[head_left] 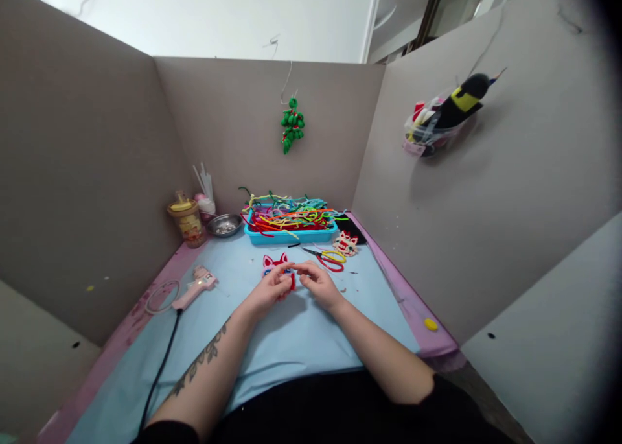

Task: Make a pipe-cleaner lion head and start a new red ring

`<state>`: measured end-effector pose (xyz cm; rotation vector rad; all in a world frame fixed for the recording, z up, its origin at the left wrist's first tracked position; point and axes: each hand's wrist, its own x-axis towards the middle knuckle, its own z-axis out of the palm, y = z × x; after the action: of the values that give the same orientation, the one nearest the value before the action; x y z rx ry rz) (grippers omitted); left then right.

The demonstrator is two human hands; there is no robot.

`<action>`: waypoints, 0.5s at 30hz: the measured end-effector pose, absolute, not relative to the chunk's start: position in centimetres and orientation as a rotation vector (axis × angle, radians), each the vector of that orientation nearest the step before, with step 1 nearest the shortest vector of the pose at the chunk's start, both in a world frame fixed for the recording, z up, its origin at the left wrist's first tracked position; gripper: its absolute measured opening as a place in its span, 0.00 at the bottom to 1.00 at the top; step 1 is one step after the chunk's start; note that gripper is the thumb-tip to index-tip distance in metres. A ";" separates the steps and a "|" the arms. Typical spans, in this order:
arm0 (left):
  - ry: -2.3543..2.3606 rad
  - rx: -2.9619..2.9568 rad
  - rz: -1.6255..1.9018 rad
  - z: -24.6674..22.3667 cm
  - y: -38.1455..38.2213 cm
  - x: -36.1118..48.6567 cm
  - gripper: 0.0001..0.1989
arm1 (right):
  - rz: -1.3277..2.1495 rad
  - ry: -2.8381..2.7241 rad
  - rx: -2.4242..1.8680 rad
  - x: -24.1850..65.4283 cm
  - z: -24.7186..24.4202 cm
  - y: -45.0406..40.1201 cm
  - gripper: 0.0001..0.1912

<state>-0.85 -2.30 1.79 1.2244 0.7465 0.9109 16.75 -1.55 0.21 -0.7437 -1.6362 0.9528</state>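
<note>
Above the middle of the table, my left hand [269, 293] is closed on a small pipe-cleaner animal head [275, 260] with pointed red, pink and white ears and some blue below them. A red fuzzy end shows under my left thumb, while my fingers hide most of the piece. My right hand [318, 285] is just to the right, its fingers bent and thumb drawn in, with the index fingertip meeting the left fingertips. Whatever its fingers pinch is too small to make out. Beyond it lie scissors [332, 260] with yellow and red handles and a cream-and-red pipe-cleaner face [345, 243].
A blue tray [272, 238] heaped with coloured pipe cleaners stands at the back, beside a metal bowl [224, 225] and a lidded cup [188, 222]. On the left lies a pink glue gun [195, 288] with a black cord. Grey partitions surround the table; a pouch [432, 129] hangs right.
</note>
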 end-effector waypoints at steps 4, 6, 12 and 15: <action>0.743 1.241 0.833 1.6 -2.3 -1.0 0.38 | 0.998 -1.681 -0.704 16.4 0.3 -1.7 0.13; 0.744 1.209 0.819 1.7 -2.3 -1.0 0.39 | 1.002 -1.683 -0.692 16.4 0.3 -1.7 0.10; 0.840 1.154 1.105 1.6 -1.8 -0.9 0.33 | 0.741 -1.550 -0.841 16.7 0.2 -1.4 0.07; 0.948 1.358 1.195 1.1 -1.5 -0.8 0.26 | 0.645 -1.517 -0.882 16.8 0.0 -1.3 0.06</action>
<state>-0.81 -1.53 1.05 1.3576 0.9478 1.1955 16.80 -1.31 0.04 -0.8824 -1.5170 0.6454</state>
